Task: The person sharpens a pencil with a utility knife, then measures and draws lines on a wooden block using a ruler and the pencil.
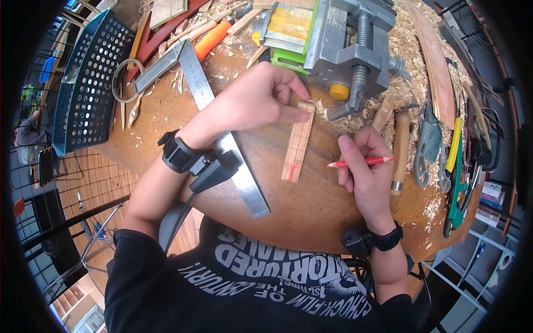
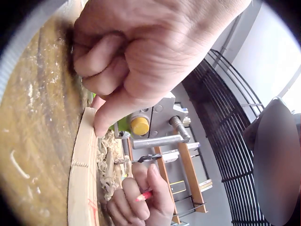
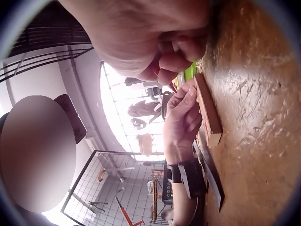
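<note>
A small wooden block with pencil grid lines and a red mark at its near end lies on the bench. My left hand pinches its far end between thumb and finger; the left wrist view shows the thumb against the edge of the block. To the right of the block, my right hand holds a red pencil between thumb and fingers, its tip pointing left toward the block without touching it. In the right wrist view the block lies beyond my right hand.
A metal square lies left of the block, partly under my left forearm. Behind stands a metal vise. Wood shavings, a wooden handle and scissors are at the right. A perforated basket stands at the left.
</note>
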Tool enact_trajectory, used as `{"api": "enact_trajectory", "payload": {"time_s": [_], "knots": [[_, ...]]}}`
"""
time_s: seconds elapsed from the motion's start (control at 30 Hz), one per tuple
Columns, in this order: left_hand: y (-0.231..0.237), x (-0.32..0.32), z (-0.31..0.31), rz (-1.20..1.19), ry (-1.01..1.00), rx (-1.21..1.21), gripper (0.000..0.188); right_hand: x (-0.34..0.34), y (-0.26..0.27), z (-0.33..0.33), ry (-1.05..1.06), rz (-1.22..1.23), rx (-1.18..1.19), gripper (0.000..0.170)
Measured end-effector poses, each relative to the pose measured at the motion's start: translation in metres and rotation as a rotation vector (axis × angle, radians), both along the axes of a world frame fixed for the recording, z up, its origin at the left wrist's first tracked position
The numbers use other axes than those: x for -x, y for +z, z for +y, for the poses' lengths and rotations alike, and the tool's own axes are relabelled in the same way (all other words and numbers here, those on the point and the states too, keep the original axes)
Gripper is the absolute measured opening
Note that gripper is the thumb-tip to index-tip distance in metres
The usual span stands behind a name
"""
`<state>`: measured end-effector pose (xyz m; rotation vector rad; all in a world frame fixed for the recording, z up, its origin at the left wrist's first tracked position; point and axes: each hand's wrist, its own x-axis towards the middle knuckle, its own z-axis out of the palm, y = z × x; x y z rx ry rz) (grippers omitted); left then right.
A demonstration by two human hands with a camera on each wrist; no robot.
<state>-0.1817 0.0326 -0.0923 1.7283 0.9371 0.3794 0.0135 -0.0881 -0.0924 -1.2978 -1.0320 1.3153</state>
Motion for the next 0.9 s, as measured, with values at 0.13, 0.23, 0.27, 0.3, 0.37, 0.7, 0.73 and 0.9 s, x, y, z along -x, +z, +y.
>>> {"api": "enact_trajectory", "payload": {"time_s": [0.13, 0.23, 0.27, 0.3, 0.37, 0.7, 0.73, 0.9], "knots": [[-0.0012, -0.0011, -0.0010, 0.044, 0.000, -0.040, 0.026, 0.0005, 0.0060, -0.0014, 0.004, 0.037, 0.039, 0.027], [-0.0001, -0.0017, -0.0011, 0.061, 0.011, -0.055, 0.025, 0.0020, 0.0050, -0.0027, 0.008, 0.037, 0.016, 0.027], [0.0006, -0.0015, -0.0008, 0.071, 0.012, -0.060, 0.025, 0.0029, 0.0054, -0.0028, 0.006, 0.048, 0.025, 0.028], [0.0011, -0.0017, -0.0008, 0.070, 0.012, -0.061, 0.025, 0.0035, 0.0058, -0.0028, 0.004, 0.059, 0.033, 0.028], [0.0016, -0.0028, -0.0016, 0.057, 0.012, -0.052, 0.025, 0.0021, 0.0039, -0.0034, 0.025, 0.052, 0.018, 0.029], [0.0032, -0.0039, -0.0021, 0.064, 0.010, -0.060, 0.025, 0.0053, 0.0016, -0.0016, 0.003, 0.083, -0.027, 0.030], [0.0028, -0.0039, -0.0028, 0.072, 0.012, -0.066, 0.025, 0.0045, 0.0020, -0.0011, 0.006, 0.081, -0.028, 0.030], [-0.0006, -0.0047, -0.0042, 0.061, 0.013, -0.065, 0.025, 0.0026, 0.0014, -0.0035, 0.040, -0.013, -0.073, 0.030]]}}
